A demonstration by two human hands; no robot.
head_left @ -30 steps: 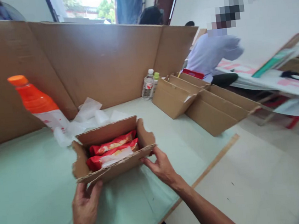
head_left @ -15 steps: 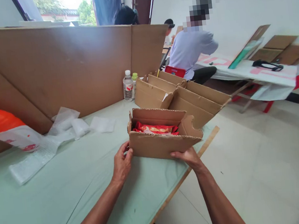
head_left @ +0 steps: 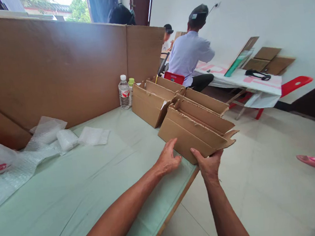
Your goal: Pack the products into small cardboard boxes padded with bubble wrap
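Observation:
An open-topped cardboard box (head_left: 188, 133) stands at the table's right edge, pushed up beside other boxes. My right hand (head_left: 210, 165) grips its near right corner, thumb on the front face and fingers underneath. Against the lower front of this box is my left hand (head_left: 169, 158), its fingers stretched out and thumb apart; whether it touches the cardboard I cannot tell. The inside of the box is hidden from this angle. Behind it a second cardboard box (head_left: 148, 105) and the upper edge of a third box (head_left: 207, 99) show.
A water bottle (head_left: 124, 93) and a green-capped bottle (head_left: 131, 84) stand behind the boxes. Bubble wrap (head_left: 19, 170) and clear plastic packets (head_left: 94, 135) lie on the green-covered table (head_left: 117, 163). A tall cardboard panel (head_left: 70, 70) lines the back. A person (head_left: 188, 54) sits beyond.
The box has moved right and away, down against the other boxes. Its red packets have gone out of sight. My left hand has let go and its fingers have spread; the view has turned right.

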